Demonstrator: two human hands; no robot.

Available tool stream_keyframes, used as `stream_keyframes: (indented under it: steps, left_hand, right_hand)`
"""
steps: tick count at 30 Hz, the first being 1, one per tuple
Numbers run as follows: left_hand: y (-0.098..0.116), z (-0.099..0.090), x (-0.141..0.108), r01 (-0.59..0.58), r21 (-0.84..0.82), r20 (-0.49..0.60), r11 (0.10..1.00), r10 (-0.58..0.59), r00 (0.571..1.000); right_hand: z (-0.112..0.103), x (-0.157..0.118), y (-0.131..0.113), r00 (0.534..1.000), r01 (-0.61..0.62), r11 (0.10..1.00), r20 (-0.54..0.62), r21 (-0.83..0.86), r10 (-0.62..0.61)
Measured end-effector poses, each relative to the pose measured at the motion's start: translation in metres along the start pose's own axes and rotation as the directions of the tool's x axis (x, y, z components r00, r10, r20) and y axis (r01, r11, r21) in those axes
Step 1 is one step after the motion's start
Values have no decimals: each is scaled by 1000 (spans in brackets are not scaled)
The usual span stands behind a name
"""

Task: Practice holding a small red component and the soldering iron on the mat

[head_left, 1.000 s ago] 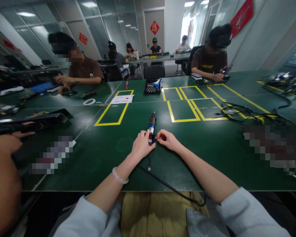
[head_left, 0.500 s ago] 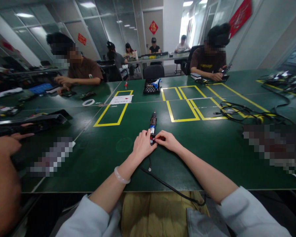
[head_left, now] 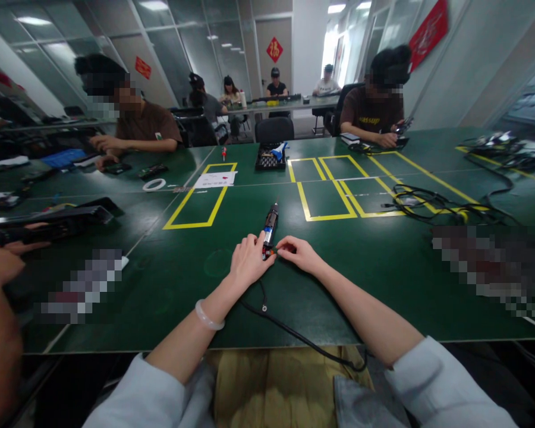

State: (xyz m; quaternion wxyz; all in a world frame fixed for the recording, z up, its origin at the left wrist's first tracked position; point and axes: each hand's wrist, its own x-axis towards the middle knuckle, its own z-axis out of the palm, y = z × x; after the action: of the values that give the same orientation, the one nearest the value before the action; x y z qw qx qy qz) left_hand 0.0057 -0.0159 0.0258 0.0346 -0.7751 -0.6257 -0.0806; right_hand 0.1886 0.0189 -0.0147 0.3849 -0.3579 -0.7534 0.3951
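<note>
An electric screwdriver (head_left: 271, 223) without its outer casing lies on the green table, its thin tip pointing away from me. A silvery motor section with a blue band and some red and orange parts at the rear show. My left hand (head_left: 248, 260) grips the rear end, fingers curled over it and covering part of it. Just right of that end, my right hand (head_left: 301, 254) has thumb and fingertips pinched together, slightly apart from the tool. Whatever may be in the pinch is too small to tell. A black cord (head_left: 289, 326) runs towards me, with a ring terminal (head_left: 264, 308) on a thin wire beside it.
Yellow tape outlines (head_left: 330, 218) mark the table. Beyond lie a black tray (head_left: 261, 159), a red screwdriver (head_left: 224, 154), a paper sheet (head_left: 216, 179) and a tape roll (head_left: 154, 185). Black cables (head_left: 421, 199) lie right. Another person's arm (head_left: 0, 297) is at left; co-workers sit opposite.
My right hand has drawn slightly away from the screwdriver's rear, uncovering orange parts. The screwdriver's rear has swung a little left with my left hand. The whole view has shifted slightly.
</note>
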Motion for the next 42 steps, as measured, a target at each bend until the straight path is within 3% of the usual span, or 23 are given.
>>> stream_keyframes:
  steps: [7,20,27,31,34,38,42]
  left_hand:
    - [-52,-12,-20,25,131,46,991,-31,998]
    - [-200,-26,-66,264,357,20,896,-290,957]
    - [-250,-33,-78,375,334,-2,865,-397,918]
    - [-269,-38,-81,412,266,27,872,-433,901]
    - [-271,-39,-83,436,345,26,831,-473,881]
    - [-254,-40,-88,394,472,-92,789,-401,912]
    - [-233,-46,-92,381,416,-59,826,-394,917]
  right_hand:
    - [-3,0,0,1000,-26,1000,2,-3,26]
    - [-1,0,1,999,-37,999,36,-25,38]
    - [-2,-1,-1,998,-37,999,45,-25,38]
    - [-2,-1,-3,998,-42,999,50,-23,43]
    - [-2,-1,-4,998,-40,999,52,-21,41]
    - [-2,-1,-4,998,-42,999,53,-26,44]
    - [-1,-1,-4,998,-35,998,57,-43,38]
